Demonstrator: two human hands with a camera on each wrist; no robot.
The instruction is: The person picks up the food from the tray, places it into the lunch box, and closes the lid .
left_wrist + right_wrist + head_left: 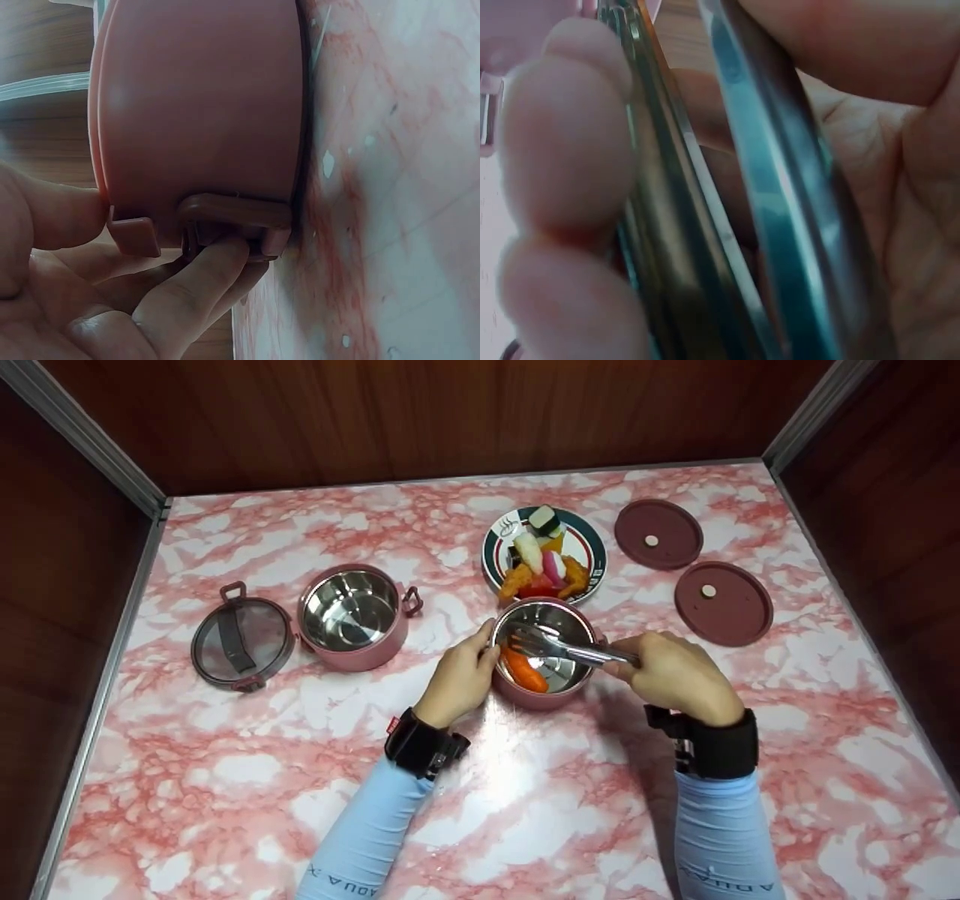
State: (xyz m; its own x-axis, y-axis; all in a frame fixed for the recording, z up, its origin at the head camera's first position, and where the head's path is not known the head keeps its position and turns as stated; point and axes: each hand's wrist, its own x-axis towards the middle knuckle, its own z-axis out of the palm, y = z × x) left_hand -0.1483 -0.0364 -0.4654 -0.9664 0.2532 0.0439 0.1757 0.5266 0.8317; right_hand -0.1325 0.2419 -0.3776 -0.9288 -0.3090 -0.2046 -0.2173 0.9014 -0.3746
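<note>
Mid-worktop (247,772), left hand (461,682) grips the pot (541,699) while right hand (679,675) grips tongs (585,655) right by orange food (526,672) slanting toward the near edge.

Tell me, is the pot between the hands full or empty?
Neither: in the pot, orange food lies with its shiny bare bottom showing alongside. The tongs reach in too.

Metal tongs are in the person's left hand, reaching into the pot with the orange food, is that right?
"Left" is wrong: the head view shows the metal tongs in the person's right hand, reaching into the pot with the orange food.
</note>
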